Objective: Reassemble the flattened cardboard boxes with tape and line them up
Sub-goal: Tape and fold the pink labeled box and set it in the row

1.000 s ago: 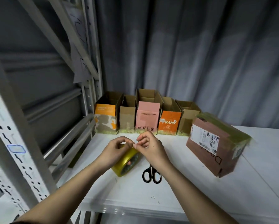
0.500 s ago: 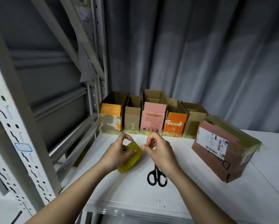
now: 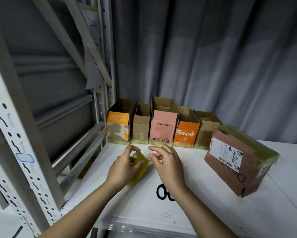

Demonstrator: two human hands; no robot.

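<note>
The yellow tape roll [image 3: 138,166] is gripped in the left hand [image 3: 122,169], held just above the white table [image 3: 196,212]. The right hand [image 3: 168,166] is kept just beside it, thumb and forefinger pinched together, maybe on the tape end, can't really be told. Black scissors [image 3: 163,193] are partly hidden under that wrist. A taped brown box [image 3: 237,162] is tilted off to the right, and five open boxes [image 3: 161,126] are lined up at the back.

Open counter [image 3: 204,212] toward front edge, box row [image 3: 161,127] blocking rear, taped brown box [image 3: 237,160] obstructing right, shelving upright [image 3: 24,152] closing left, scissors [image 3: 163,192] lying mid-counter.
</note>
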